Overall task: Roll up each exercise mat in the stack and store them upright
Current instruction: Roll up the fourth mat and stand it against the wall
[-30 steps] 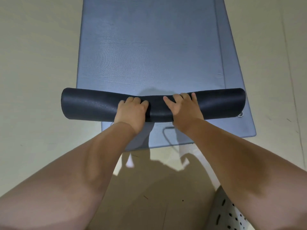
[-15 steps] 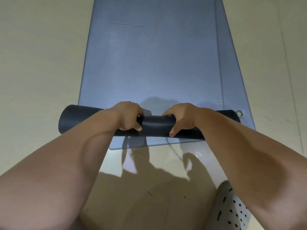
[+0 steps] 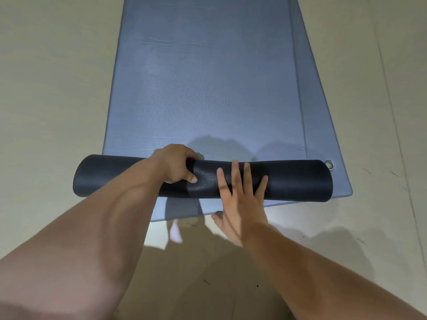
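Two mats at least lie stacked on the floor; your roll (image 3: pixel 288 180) has barely begun. Your left hand (image 3: pixel 175 163) clamps it, right hand (image 3: pixel 240 199) rests spread flat. Nothing stands upright yet.

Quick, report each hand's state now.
Left hand: closed, gripping the rolled mat.
Right hand: open, fingers spread flat against the roll, holding nothing.

Rolled mat (image 3: pixel 288 180) lies across the stacked mats' (image 3: pixel 208 88) near end.
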`<state>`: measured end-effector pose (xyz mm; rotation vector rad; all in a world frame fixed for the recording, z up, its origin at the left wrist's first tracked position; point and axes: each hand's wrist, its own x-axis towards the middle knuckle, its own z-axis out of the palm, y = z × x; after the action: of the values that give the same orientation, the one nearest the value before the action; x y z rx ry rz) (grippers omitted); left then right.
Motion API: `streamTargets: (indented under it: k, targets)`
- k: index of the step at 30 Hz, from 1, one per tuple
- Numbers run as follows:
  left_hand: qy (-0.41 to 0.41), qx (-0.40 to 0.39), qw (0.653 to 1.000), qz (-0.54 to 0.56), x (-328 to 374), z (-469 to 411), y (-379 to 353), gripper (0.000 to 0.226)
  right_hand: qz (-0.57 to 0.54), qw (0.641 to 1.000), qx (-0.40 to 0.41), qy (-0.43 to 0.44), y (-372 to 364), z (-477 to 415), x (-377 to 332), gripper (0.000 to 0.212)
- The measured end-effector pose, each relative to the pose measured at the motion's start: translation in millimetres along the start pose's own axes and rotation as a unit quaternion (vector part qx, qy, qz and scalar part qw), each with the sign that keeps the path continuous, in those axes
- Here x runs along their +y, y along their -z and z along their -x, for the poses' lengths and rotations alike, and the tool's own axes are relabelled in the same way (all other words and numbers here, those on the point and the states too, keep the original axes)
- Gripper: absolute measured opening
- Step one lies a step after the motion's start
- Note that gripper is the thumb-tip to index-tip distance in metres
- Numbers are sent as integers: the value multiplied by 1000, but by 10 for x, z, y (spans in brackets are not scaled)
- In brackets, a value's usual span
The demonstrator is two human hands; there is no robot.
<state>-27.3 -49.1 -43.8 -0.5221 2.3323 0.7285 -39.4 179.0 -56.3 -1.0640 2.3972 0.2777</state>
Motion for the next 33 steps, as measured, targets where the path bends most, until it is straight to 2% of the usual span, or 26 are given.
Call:
streamTargets:
  k: [4, 8, 12, 14, 15, 16, 18, 21, 24, 26, 30, 33]
  targets:
    - [16, 72, 997, -3, -24, 25, -50, 67, 23, 999, 13, 21, 13, -207, 152, 84]
    - [37, 221, 973, -58, 5, 82, -48, 61, 19, 998, 5, 54, 226, -407, 333, 78]
    - [-25, 341, 929, -143, 143, 154, -212, 23, -60, 995, -44, 61, 640, -767, 478, 70]
    - [-80, 386, 903, -172, 206, 210, -399, 20, -90, 992, -64, 64, 801, -921, 530, 66]
    - [-102, 393, 896, -180, 216, 237, -517, 27, -97, 990, -71, 67, 853, -974, 540, 66]
    - [-111, 382, 898, -191, 217, 259, -631, 40, -98, 990, -77, 70, 890, -1013, 545, 66]
    - [-78, 305, 927, -202, 223, 302, -769, 67, -97, 990, -82, 68, 931, -1054, 541, 69]
    - [-43, 227, 955, -184, 244, 266, -717, 89, -73, 995, -58, 30, 854, -1012, 528, 76]
    - [-28, 187, 964, -185, 300, 123, -515, 104, -16, 993, 113, 23, 549, -767, 487, 73]
    - [-24, 170, 968, -181, 314, -17, -377, 116, 4, 984, 176, 17, 306, -583, 471, 82]
    - [-18, 117, 974, -192, 302, -273, -112, 138, 28, 994, 107, -9, 55, -515, 497, 114]
    - [-13, 71, 977, -203, 336, -447, 100, 145, 45, 996, 78, -12, 170, -714, 528, 115]
